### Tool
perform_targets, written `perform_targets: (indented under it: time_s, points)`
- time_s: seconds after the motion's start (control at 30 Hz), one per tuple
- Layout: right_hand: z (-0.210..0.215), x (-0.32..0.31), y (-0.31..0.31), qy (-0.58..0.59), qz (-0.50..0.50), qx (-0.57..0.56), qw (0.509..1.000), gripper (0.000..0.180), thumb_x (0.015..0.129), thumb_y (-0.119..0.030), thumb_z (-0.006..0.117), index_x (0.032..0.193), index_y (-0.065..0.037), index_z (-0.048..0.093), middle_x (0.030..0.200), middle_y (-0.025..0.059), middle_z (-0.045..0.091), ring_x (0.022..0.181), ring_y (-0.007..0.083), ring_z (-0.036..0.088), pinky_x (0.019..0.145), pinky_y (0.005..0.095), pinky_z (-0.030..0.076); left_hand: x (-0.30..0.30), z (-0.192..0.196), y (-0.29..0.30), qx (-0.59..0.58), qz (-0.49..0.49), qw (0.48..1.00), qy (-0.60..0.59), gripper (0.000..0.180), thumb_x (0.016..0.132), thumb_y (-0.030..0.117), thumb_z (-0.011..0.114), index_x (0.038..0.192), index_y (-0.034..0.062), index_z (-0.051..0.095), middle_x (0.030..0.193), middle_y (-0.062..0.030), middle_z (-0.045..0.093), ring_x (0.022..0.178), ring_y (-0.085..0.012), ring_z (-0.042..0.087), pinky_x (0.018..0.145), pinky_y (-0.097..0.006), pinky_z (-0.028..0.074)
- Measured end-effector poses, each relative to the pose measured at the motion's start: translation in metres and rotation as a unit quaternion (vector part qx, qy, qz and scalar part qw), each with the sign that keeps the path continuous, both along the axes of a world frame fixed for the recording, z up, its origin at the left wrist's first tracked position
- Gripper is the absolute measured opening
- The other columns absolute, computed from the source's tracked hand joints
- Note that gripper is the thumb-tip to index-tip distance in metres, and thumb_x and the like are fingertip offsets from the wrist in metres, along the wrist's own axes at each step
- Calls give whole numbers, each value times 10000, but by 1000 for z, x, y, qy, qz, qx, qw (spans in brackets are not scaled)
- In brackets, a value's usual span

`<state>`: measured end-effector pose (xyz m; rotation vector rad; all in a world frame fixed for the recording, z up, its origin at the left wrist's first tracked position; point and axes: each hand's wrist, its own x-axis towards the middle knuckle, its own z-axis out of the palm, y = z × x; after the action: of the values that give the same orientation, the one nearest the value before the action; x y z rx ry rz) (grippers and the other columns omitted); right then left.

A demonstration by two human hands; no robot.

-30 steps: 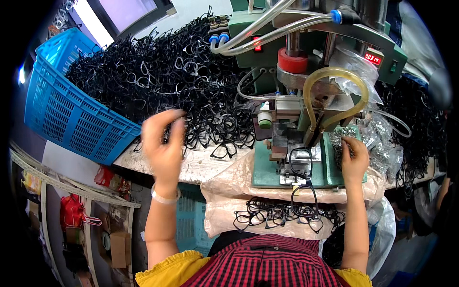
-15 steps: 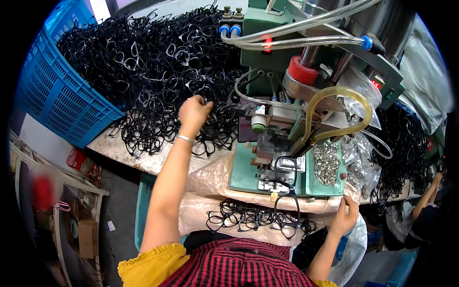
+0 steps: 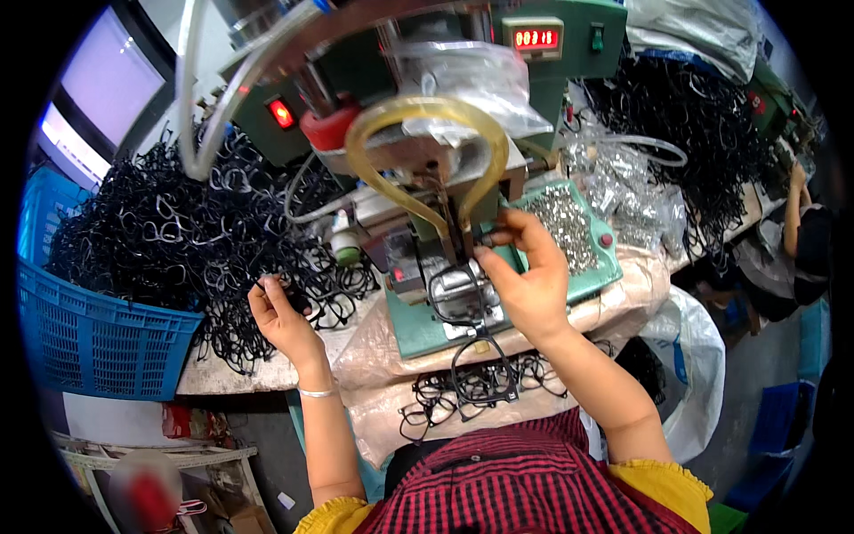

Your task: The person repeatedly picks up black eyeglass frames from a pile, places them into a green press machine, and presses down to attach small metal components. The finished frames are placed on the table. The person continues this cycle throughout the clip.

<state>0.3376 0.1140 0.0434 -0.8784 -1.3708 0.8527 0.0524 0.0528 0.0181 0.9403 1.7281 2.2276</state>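
The right hand [image 3: 525,280] was raised at the front of the green machine [image 3: 498,116], its fingers pinched shut on a black glasses frame [image 3: 458,298] that lay on the machine's metal bed under the press head. A loop of yellow hose [image 3: 425,142] arched above that spot. Just right of the hand, a green tray [image 3: 605,267] held a heap of small silver metal parts [image 3: 562,222].

The left hand [image 3: 283,316] was out to the left over the counter [image 3: 227,378], well apart from the machine. Its fingers were curled around one frame at the edge of a big pile of black glasses frames [image 3: 187,240], which spread across the counter and over the rim of a blue plastic basket [image 3: 98,343]. A thin silver bracelet [image 3: 316,392] sat on that wrist.

Below the machine, a pale plastic sheet [image 3: 374,347] hung over the counter's front edge, and a smaller bunch of frames [image 3: 471,387] lay on it near the person's red checked shirt [image 3: 525,485]. Another heap of black frames [image 3: 685,133] sat at the far right, where another person's arm [image 3: 792,214] showed at the edge.
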Motion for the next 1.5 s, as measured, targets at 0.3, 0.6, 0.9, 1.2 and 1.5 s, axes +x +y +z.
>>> perform_targets:
  time_s: [0.3, 0.6, 0.9, 1.2, 1.5]
  points:
    - [23, -9, -8, 177, 163, -124, 963, 534, 852, 42, 668, 1351, 51, 478, 1060, 87, 701, 977, 127, 639, 870, 272, 504, 89, 112, 5, 189, -293, 921, 173, 208, 1068, 200, 463, 1172, 23, 499, 1096, -208, 620, 946, -255, 652, 690, -341, 593]
    - [27, 50, -2, -368, -39, 202, 907, 374, 795, 18, 615, 1155, -37, 698, 1233, 196, 656, 1144, 370, 634, 972, 429, 520, 112, 61, -11, 148, -311, 775, 530, 152, 762, 139, 768, 906, 149, 721, 1076, -34, 746, 682, -200, 556, 843, -451, 546]
    - [-66, 112, 39, -422, -208, 73, 879, 130, 753, -88, 749, 878, -52, 746, 1162, 156, 673, 1184, 349, 587, 965, 458, 474, 121, 58, -8, 106, -355, 769, 521, 169, 753, 101, 785, 890, 136, 692, 1015, -57, 750, 715, -229, 625, 854, -498, 520]
    - [-65, 45, 95, -535, -242, 132, 798, 47, 770, -116, 661, 784, -109, 705, 903, 72, 615, 941, 276, 592, 713, 399, 499, 121, 50, -12, 122, -312, 754, 564, 236, 717, 144, 806, 938, 118, 729, 1105, -47, 727, 824, -249, 658, 823, -434, 550]
    - [-50, 110, 17, -494, -265, 61, 826, 180, 795, -190, 748, 946, -94, 756, 1221, 106, 657, 1235, 317, 554, 943, 460, 468, 13, 9, -91, -45, 71, 851, 518, 115, 905, -7, 641, 1009, -4, 690, 1122, -140, 701, 980, -273, 666, 856, -362, 512]
